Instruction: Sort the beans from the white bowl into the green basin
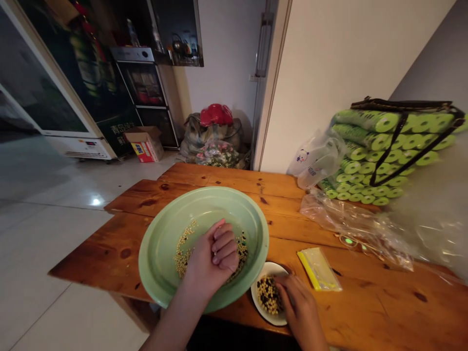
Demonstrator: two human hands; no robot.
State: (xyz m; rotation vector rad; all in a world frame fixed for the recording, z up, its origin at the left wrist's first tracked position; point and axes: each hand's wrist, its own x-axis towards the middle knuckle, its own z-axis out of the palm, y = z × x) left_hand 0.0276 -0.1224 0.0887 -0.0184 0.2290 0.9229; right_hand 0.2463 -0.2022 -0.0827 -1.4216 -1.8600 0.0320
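Observation:
My left hand (pixel 215 258) is above a large pale green basin (pixel 161 214), palm turned up and fingers curled into a fist. What it holds, if anything, is hidden. Under it, yellow and dark beans (pixel 183 248) are scattered over the basin's floor. My right hand (pixel 298 302) reaches over the right rim of a small white bowl (pixel 272 268), its fingers bent close together and their tips down at the beans. Mixed yellow and black beans (pixel 268 295) lie in this bowl. Whether those fingertips pinch a bean cannot be seen.
A flat clear packet with a yellow edge (pixel 319 269) lies right of the bowl on the wooden table (pixel 365 307). Crumpled clear plastic (pixel 351 222), a printed plastic bag (pixel 318 156) and stacked green rolls (pixel 376 151) with a dark strapped bag stand behind. A cardboard box (pixel 146 145) is on the floor.

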